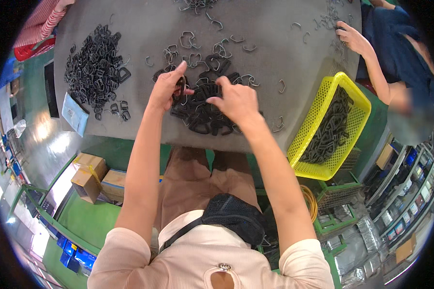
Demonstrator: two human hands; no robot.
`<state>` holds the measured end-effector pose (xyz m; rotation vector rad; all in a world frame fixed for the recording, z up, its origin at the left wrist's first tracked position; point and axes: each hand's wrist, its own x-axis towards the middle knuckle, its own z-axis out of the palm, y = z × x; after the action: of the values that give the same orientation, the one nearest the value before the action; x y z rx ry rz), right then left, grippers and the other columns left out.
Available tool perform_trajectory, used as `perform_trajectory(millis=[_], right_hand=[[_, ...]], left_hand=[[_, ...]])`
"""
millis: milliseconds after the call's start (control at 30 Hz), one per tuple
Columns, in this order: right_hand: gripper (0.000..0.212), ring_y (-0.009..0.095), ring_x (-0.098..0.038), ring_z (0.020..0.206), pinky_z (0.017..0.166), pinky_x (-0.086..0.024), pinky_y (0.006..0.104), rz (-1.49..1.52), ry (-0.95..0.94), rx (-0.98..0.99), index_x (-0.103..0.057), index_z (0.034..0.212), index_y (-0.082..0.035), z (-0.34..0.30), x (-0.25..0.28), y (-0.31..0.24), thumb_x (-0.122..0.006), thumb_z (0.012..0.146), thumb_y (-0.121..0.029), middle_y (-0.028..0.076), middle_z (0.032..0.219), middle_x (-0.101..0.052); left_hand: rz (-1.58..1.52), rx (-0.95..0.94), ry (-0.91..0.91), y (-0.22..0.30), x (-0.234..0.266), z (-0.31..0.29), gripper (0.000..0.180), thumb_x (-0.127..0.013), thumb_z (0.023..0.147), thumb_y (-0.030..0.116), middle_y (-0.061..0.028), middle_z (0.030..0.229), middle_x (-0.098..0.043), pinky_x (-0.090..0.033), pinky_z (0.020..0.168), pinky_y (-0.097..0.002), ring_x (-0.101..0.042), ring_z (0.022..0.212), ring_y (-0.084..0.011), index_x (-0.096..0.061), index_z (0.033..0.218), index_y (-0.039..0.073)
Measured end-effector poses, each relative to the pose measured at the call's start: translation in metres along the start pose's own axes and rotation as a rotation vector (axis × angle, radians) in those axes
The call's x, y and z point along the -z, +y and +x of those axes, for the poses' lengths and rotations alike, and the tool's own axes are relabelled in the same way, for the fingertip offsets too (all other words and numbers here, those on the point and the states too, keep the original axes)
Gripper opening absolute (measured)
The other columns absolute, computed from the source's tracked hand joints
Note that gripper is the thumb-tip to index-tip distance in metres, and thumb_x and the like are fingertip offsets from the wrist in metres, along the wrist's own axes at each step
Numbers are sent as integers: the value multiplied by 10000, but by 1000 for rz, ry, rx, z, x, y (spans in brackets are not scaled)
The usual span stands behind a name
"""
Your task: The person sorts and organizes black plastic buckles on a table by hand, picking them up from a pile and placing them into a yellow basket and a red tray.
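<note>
A heap of black D-shaped rings (205, 108) lies before me at the near side of the grey table. At its left side is my left hand (166, 89), its fingers curled around a black ring (180, 87) with the thumb raised. My right hand (238, 100) hovers over the heap's right side, thumb and forefinger apart, and no piece shows between them. Bent silver wire hooks (190, 41) are scattered beyond the heap and around its edges.
A larger pile of black rings (94, 67) sits on the left, near a light blue packet (74, 114). At the right edge, a yellow basket (299, 156) holds many black rings. A co-worker's hand (354, 38) touches wire hooks at far right; a striped sleeve (38, 21) shows far left.
</note>
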<state>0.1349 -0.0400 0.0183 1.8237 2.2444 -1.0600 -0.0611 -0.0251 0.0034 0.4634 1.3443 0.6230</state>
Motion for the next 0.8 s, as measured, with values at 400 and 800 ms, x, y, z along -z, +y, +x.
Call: perform_trajectory(millis=[400,800], right_hand=[[361,324,-623,833,723,-472,418,85,-78,-80,-525,988,-93,17,-8,8,-706,706,-226,154,831,-646],[314,100,-542,710,636,-432,240,900,15,-287,-611,1002,-19,-85,63,75,-633,800,-258,37,828,-622]], left_hand=[[1208,-431,289,-36,-12,-22,205,-638,728,228,-87,645,-562,-427,593,-397,-572,656,-302,-561,859,90],[324,-378,17,-30,-174,-46,370,-465,899,313,-167,682,-608,-450,574,-352,-589,617,-210,-601,769,-5]])
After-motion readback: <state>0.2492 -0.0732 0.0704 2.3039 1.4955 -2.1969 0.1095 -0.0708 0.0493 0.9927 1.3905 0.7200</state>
